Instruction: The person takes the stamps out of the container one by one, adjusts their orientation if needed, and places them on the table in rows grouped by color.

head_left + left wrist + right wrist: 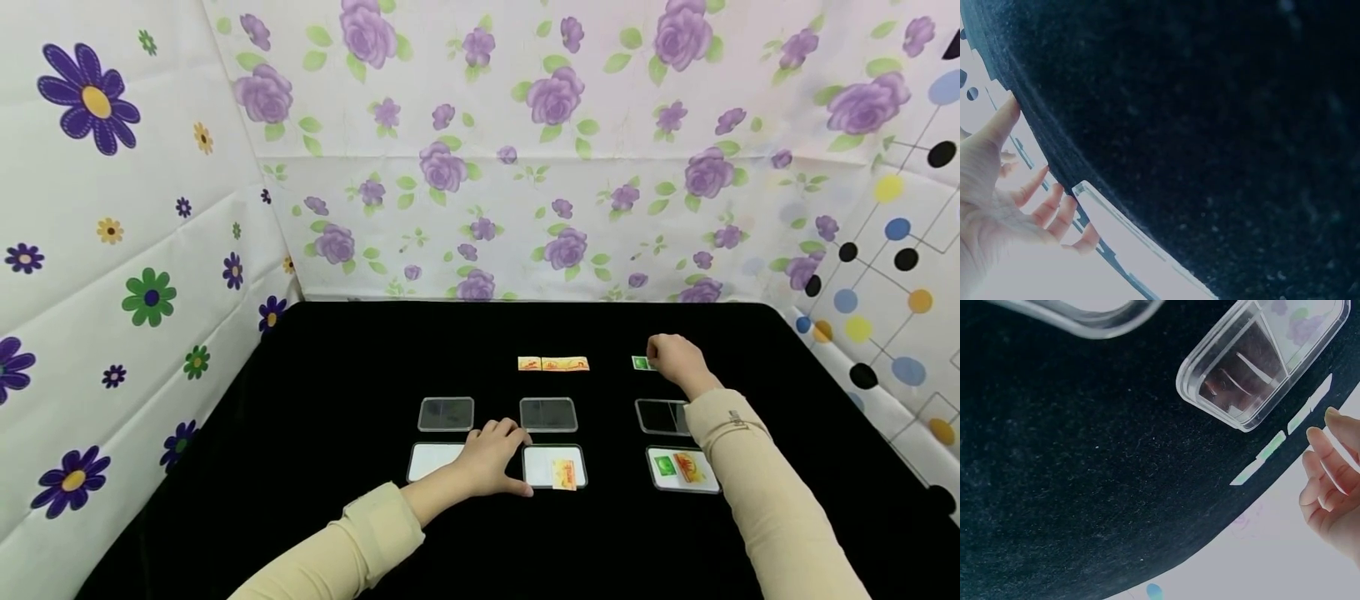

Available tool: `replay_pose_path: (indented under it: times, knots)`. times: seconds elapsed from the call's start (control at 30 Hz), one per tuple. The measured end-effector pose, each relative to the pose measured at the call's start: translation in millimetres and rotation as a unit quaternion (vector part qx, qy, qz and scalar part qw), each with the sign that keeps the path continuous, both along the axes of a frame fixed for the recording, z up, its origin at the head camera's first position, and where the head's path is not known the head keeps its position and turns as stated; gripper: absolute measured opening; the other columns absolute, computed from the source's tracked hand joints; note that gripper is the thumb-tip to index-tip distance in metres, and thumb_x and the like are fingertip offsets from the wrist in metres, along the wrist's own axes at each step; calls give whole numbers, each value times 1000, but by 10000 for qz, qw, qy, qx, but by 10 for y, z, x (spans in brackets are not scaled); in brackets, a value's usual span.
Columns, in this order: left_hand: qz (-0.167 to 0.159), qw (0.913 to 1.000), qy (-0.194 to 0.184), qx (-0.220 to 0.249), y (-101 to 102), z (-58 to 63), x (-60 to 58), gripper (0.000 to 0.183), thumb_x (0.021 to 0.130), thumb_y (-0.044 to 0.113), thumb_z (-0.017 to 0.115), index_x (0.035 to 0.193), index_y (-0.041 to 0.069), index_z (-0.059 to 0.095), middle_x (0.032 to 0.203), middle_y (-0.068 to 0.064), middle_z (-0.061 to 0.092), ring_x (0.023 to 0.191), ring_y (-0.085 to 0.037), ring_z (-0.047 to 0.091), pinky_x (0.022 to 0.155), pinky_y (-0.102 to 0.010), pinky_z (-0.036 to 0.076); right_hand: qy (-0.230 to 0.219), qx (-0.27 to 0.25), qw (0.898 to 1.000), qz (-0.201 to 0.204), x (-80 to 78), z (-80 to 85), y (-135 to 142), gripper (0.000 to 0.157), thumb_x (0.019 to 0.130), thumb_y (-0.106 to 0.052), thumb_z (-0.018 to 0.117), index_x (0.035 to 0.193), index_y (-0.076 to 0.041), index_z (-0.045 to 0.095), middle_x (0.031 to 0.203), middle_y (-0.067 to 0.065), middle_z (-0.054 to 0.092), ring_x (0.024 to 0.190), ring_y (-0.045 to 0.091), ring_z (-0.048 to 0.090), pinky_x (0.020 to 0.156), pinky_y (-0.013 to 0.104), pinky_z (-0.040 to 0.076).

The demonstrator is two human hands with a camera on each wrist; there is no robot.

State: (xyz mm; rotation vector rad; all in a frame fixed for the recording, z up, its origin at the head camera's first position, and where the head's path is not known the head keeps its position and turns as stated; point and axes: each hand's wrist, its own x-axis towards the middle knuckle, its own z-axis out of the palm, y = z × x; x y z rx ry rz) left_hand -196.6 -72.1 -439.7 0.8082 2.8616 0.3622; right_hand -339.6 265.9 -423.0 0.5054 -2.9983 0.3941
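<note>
In the head view, my left hand [491, 458] spreads its fingers over the gap between a white-lined clear case [431, 457] and another white-lined case [534, 467] that bears an orange-yellow card [564, 473]. Its fingertips reach the second case's left edge, and the left wrist view shows the fingers apart with nothing between them. My right hand [678, 362] is at the far right over a row of small green cards [640, 363], hiding part of it. In the right wrist view, its thumb and loosely bent fingers [1322, 447] hang beside the row of cards [1271, 445].
Two orange-yellow cards [566, 364] lie in a row at the back. Clear lids [446, 414] stand in a middle row, one [660, 417] partly behind the right sleeve. A third white-lined case [682, 483] holds a green and an orange card. Patterned cloth walls [480, 167] enclose the black table.
</note>
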Motion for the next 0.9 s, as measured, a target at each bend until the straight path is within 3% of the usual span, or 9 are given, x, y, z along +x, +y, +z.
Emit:
replay_pose_path:
  times: [0.4,0.9]
  knots:
    - [-38,10000,27,27,3,-14,-20,69,71,50,77,126,16,53,130,-5,49,116,-23,47,91,-48,43,62,-481,9984,285,120,-10,68,7,87,-1,59,89,5,63,85,22,62,70,30,58,64,44,47]
    - [-54,10000,-66,45,-1,-6,-17,69,71,50,77,126,16,53,130,-5,49,117,-24,47,92,-49,42,-252,-982,9943,325,271,-10,53,6,88,-5,62,88,1,62,82,17,62,66,22,57,60,38,45]
